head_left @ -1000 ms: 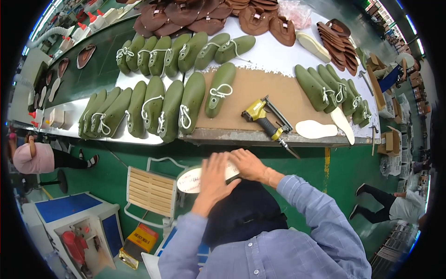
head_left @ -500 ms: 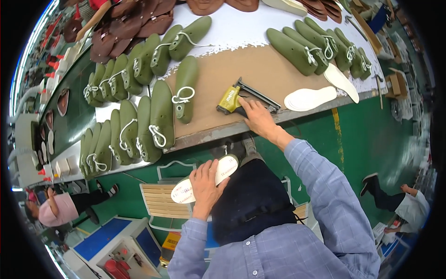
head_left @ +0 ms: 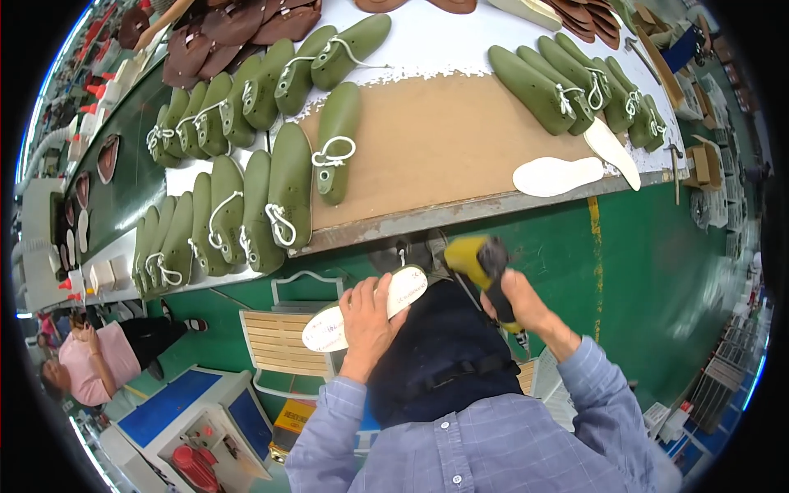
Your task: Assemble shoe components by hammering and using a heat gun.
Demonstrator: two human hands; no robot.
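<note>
Just below the middle of the frame, the left hand (head_left: pixel 370 322) holds a printed white insole (head_left: pixel 408 287), fingers laid across its face and thumb at the near edge; a narrow dark edge shows behind its upper end. Right of centre, the right hand (head_left: pixel 526 306) is closed around the black handle of a yellow-and-black staple gun (head_left: pixel 468 258), which is blurred and hangs in front of the bench edge, apart from the insole.

On the workbench (head_left: pixel 427 152), green shoe lasts tied with white cord stand in rows at the left (head_left: pixel 289 185) and cluster at the upper right (head_left: pixel 534 90). Near that cluster lie two loose insoles (head_left: pixel 559 176). Brown leather pieces (head_left: pixel 238 33) are heaped at the upper left. A slatted chair (head_left: pixel 279 341) stands at the lower left.
</note>
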